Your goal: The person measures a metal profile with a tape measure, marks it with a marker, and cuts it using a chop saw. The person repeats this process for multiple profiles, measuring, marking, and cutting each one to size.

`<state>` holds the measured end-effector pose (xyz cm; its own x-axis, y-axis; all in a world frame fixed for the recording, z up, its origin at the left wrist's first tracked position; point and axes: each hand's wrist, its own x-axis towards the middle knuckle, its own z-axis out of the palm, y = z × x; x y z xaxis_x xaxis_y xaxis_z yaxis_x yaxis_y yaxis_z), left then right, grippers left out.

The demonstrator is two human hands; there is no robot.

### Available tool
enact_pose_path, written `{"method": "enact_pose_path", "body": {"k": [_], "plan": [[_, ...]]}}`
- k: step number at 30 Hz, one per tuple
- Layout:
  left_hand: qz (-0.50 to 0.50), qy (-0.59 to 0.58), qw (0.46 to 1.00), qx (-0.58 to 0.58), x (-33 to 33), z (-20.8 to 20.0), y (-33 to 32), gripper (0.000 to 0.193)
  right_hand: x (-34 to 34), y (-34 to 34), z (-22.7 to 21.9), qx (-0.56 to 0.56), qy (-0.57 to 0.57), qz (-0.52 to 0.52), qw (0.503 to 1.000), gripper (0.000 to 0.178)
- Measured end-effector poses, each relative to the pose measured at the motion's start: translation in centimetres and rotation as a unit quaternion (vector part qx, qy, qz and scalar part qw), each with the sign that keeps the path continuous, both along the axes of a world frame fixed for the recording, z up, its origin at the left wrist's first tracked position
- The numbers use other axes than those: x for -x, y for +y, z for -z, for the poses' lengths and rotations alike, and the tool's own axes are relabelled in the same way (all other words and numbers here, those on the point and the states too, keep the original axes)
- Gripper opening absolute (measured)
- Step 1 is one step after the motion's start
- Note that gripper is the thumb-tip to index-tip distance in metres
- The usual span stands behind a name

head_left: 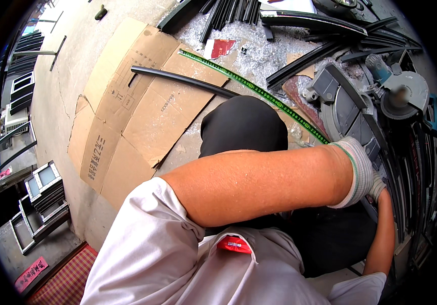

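Note:
My left arm reaches across my body to the right. Its hand, in a grey-white knitted glove, is seen from the wrist side, with the fingers hidden. Close beside it is my right hand in a similar glove, largely covered by the left; its fingers do not show either. An extended green tape measure runs from above the cardboard down to the left glove, where its near end is hidden. A black, bar-like profile lies across the cardboard and passes behind my dark-clad knee.
A mitre saw with a round blade stands at the right, near both hands. Black profiles lie at the top amid shiny metal shavings; more long profiles line the right side. Stacked frames stand at the left.

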<state>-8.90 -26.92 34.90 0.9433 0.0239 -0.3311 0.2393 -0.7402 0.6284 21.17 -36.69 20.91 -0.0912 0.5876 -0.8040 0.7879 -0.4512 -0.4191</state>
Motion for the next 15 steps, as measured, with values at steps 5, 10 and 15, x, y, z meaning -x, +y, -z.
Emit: {"method": "enact_pose_path", "body": {"k": [5,10,15], "plan": [[0.0,0.006,1.0,0.001,0.0,0.0,0.0,0.04,-0.2,0.0,0.4,-0.017,-0.019,-0.036,0.999,0.061],[-0.047,-0.045,0.997,0.031,0.0,0.4,-0.3,0.044,-1.5,-1.0,0.4,-0.031,-0.047,-0.036,0.998,0.049],[-0.014,-0.059,0.998,-0.013,-0.6,1.4,-0.4,0.023,-3.1,-2.4,2.6,-0.076,-0.066,-0.084,0.991,0.047]]}}
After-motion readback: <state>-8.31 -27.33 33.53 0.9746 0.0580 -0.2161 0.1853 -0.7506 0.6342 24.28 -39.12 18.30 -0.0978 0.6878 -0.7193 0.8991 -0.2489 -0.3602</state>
